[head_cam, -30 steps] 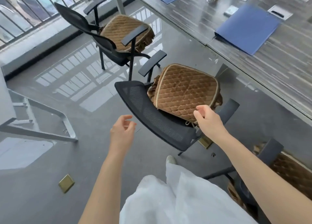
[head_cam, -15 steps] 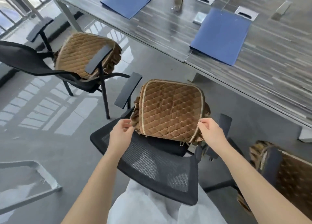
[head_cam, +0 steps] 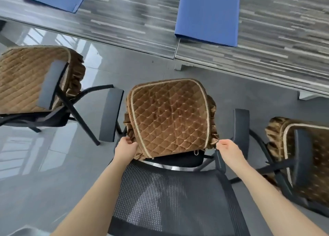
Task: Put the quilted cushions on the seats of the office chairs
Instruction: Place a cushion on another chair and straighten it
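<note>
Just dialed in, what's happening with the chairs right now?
A person stands behind the middle chair, fitting a brown quilted cushion onto its seat. The left hand grips the cushion's near left corner; the right hand pinches its near right edge. The chairs on either side carry cushions already.

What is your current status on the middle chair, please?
Left hand and right hand both pinching middle cushion's near corners. Cushion on seat. Nothing blocking.
</note>
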A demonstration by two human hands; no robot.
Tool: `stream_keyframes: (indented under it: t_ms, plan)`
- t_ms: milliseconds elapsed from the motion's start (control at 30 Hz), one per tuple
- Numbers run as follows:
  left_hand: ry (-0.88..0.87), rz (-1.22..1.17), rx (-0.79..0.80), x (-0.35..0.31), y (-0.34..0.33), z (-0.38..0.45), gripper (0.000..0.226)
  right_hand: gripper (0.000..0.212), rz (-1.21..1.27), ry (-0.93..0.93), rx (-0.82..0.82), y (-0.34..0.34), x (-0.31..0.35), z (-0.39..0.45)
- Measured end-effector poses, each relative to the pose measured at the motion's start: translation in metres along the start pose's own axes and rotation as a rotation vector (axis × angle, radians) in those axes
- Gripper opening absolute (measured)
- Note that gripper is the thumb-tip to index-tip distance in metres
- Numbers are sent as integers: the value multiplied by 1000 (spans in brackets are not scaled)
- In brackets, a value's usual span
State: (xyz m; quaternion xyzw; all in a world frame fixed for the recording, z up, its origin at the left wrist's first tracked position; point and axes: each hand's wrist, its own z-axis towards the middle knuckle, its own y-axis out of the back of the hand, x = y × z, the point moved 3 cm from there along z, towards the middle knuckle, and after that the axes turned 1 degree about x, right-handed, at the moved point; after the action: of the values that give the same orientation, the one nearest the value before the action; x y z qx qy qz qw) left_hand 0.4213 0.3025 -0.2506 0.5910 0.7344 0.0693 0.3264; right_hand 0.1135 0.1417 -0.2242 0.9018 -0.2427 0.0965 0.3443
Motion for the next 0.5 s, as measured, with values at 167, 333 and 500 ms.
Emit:
stream_keyframes:
  t_ms: [167,333,500]
  plan:
    - [79,11,25,9,-33,53,58,36,67,-22,-38,-28,-1,65]
    - [123,63,48,29,-67,124,66,36,64,-26,-62,-58,-4,138]
    - [127,199,-16,32,-93,159,58,50,51,-116,-122,-70,-12,200]
